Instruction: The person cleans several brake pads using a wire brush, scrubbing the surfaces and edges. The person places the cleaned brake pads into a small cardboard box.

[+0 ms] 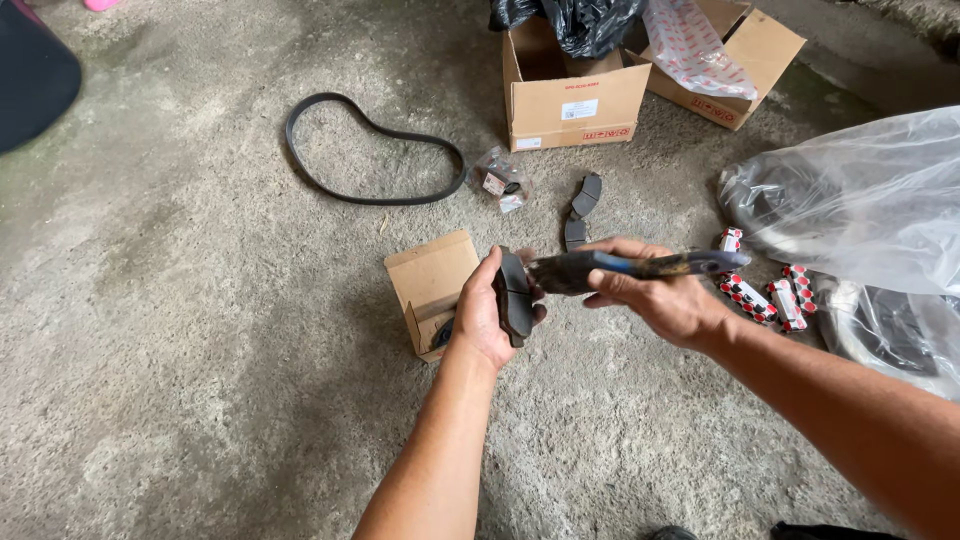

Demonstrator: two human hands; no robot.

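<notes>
Beyond the hands, on the concrete floor, an open cardboard box and a looped rubber belt are seen. Just under the left hand a small cardboard box is lain. A brake pad is gripped upright in the left hand's curled fingers, and a flat tool is clasped in the right hand, its tip held against the pad.
</notes>
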